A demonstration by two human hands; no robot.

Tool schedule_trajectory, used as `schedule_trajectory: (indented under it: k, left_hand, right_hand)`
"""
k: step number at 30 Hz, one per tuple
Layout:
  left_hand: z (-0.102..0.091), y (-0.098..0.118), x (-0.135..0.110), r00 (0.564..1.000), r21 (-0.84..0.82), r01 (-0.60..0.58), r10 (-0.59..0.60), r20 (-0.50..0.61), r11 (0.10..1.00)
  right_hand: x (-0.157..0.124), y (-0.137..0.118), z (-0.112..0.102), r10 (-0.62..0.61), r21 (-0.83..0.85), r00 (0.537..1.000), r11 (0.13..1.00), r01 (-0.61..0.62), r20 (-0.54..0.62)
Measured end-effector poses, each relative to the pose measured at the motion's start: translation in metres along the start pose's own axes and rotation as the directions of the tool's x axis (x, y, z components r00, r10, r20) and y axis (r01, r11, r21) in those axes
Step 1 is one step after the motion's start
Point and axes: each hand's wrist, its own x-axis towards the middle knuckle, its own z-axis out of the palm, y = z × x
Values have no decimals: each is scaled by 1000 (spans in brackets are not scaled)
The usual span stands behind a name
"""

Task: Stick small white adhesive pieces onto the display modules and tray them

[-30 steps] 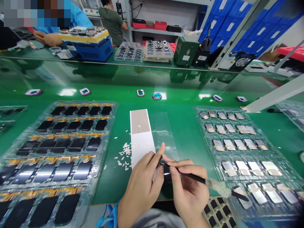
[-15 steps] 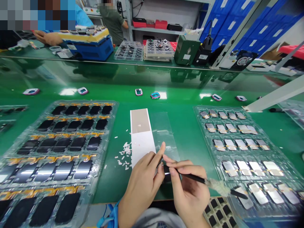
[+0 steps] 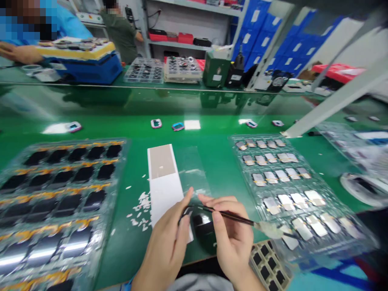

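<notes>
by the long white-and-beige paper strip [image 3: 165, 190], the left hand [image 3: 168, 239] pinches a small dark piece [image 3: 187, 211], seemingly unfinished; the right hand [image 3: 233, 232] grips a slim black tool [image 3: 238, 218]; white scraps [image 3: 143, 207] left of it hint at progress.

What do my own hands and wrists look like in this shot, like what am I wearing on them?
Your left hand and right hand are bare, with no gloves or visible rings. A bit of blue material shows by the left wrist, mostly cut off by the picture's edge. No sleeve or band is visible on the right wrist.
</notes>
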Motion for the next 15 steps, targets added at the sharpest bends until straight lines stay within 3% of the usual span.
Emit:
schedule_trajectory:
  k: [2, 5, 8, 10, 13, 15]
  left_hand:
    - [-2, -2, -3, 996, -62, 86, -88, -20, 994]
    - [-2, -5, -4, 984, -168, 176, -169, 58, 970]
    - [1, -3, 2, 978, -242, 181, -147, 151, 953]
    - [3, 2, 8, 978, -249, 142, -97, 182, 958]
    - [2, 13, 9, 984, -236, 21, 21, 174, 972]
    - [-3, 17, 0, 984, -199, -71, 102, 148, 977]
  right_hand:
    - [5, -3, -9, 10, -132, 997, 991, 0, 77]
    - [7, -9, -14, 66, -283, 975, 959, -3, 211]
    - [5, -17, -15, 110, -301, 950, 953, -18, 291]
    - [6, -24, -27, 116, -316, 952, 948, -21, 285]
    - [12, -36, -81, 71, -509, 986, 860, 16, 151]
    - [18, -41, -139, 13, -762, 999, 646, -40, -41]
